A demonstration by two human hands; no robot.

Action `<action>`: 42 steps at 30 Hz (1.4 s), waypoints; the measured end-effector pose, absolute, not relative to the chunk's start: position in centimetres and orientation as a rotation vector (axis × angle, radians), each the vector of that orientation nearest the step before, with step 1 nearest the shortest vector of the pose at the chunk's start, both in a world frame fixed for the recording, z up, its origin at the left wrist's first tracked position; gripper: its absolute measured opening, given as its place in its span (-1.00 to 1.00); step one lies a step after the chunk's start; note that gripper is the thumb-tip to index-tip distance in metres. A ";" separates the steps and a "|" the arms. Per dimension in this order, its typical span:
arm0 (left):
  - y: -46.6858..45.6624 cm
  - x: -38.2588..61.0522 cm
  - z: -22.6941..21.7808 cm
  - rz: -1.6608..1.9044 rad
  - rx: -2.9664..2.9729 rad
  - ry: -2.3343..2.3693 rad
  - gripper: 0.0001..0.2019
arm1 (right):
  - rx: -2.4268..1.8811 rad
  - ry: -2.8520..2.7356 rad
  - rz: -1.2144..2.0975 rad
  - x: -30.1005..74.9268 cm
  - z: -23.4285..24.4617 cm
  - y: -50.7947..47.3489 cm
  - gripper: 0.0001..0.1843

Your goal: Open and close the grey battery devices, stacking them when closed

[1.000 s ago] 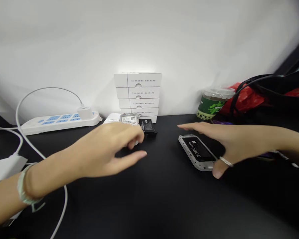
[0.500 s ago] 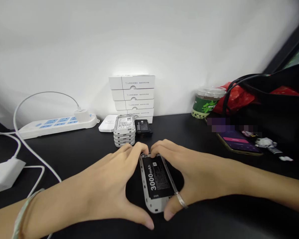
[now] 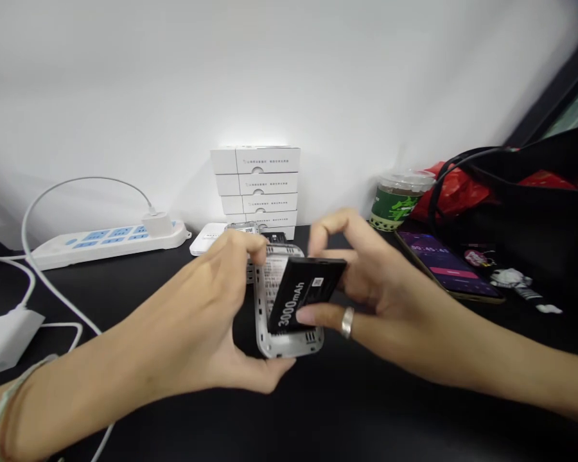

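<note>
As the left hand (image 3: 209, 314) pinched the casing (image 3: 272, 282), seemingly steadying it, the right hand (image 3: 380, 295) pinched a battery (image 3: 311, 289). Boxes (image 3: 259, 185) hugged the worktop's (image 3: 366, 410) back edge.

The right grip (image 3: 395, 308) holds one battery (image 3: 298, 287), the left grip (image 3: 192, 327) one casing (image 3: 289, 347); beyond both are five boxes (image 3: 260, 186), one cup (image 3: 395, 204), one phone (image 3: 450, 264), one power strip (image 3: 108, 241).

L hand (image 3: 197, 317) has pale grn bracelet (image 3: 0, 409) at wrist, R hand (image 3: 383, 289) a wide silver thumb ring (image 3: 347, 323).
</note>
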State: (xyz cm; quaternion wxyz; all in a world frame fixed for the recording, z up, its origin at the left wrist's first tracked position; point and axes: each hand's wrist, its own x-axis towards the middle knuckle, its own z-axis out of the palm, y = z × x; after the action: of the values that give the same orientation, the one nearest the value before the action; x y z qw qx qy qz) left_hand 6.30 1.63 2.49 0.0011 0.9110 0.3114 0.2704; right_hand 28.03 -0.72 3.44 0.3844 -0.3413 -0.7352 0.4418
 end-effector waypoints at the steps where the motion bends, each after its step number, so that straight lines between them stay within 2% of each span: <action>1: 2.3 6.0 2.5 0.901 2.855 0.988 -0.28 | -0.839 -1.781 1.177 28.0 3.9 -0.2 -0.54; 4: 4.9 4.9 2.1 1.029 2.773 1.035 -0.33 | -0.918 -1.542 1.097 28.4 4.7 2.9 -0.64; 7: 7.3 3.8 1.6 0.961 2.648 1.090 -0.38 | -1.131 -1.525 1.079 29.1 4.2 6.5 -0.76; 11: 8.8 3.0 1.1 0.883 2.547 1.169 -0.41 | -1.251 -1.604 1.260 29.3 2.2 9.7 -0.66; 15: 8.9 2.7 1.1 0.771 2.594 1.242 -0.49 | -1.303 -1.597 1.198 28.7 0.4 11.2 -0.69; 18: 8.9 2.7 1.1 0.753 2.620 1.272 -0.50 | -1.332 -1.599 1.105 28.2 -0.5 11.9 -0.61; 21: 8.6 2.8 1.2 0.921 2.653 1.274 -0.51 | -1.318 -1.631 1.009 28.4 -1.1 11.6 -0.57; 24: 7.5 3.2 2.2 1.208 2.752 1.191 -0.76 | -1.295 -1.711 0.882 29.5 -1.4 10.0 -0.62; 25: 6.9 3.3 2.7 1.138 2.780 1.128 -0.81 | -1.294 -1.750 0.828 30.0 -1.6 9.1 -0.63; 27: 5.6 3.6 3.6 0.683 2.725 1.003 -0.70 | -1.296 -1.847 0.724 31.2 -1.8 7.3 -0.63; 29: 4.4 3.7 4.1 0.185 2.459 0.981 -0.61 | -1.279 -1.957 0.666 32.2 -2.1 5.6 -0.61; 31: 3.8 3.7 4.0 -0.084 2.151 1.047 -0.62 | -1.241 -2.149 0.586 32.9 -2.4 4.3 -0.63; 35: 4.5 3.2 2.6 -0.202 1.781 1.019 -0.73 | -1.159 -2.541 0.312 33.2 -2.8 3.5 -0.68; 42: 7.2 2.3 0.7 -0.291 1.591 0.816 -0.79 | -1.104 -2.590 0.252 33.2 -3.1 4.1 -0.65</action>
State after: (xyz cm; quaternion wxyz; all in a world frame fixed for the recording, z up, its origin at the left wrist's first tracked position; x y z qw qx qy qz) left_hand 2.28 7.20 0.72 0.6170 0.6911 0.3546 -0.1266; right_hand 33.20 4.12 -3.11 0.1570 -0.3857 -0.9049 0.0882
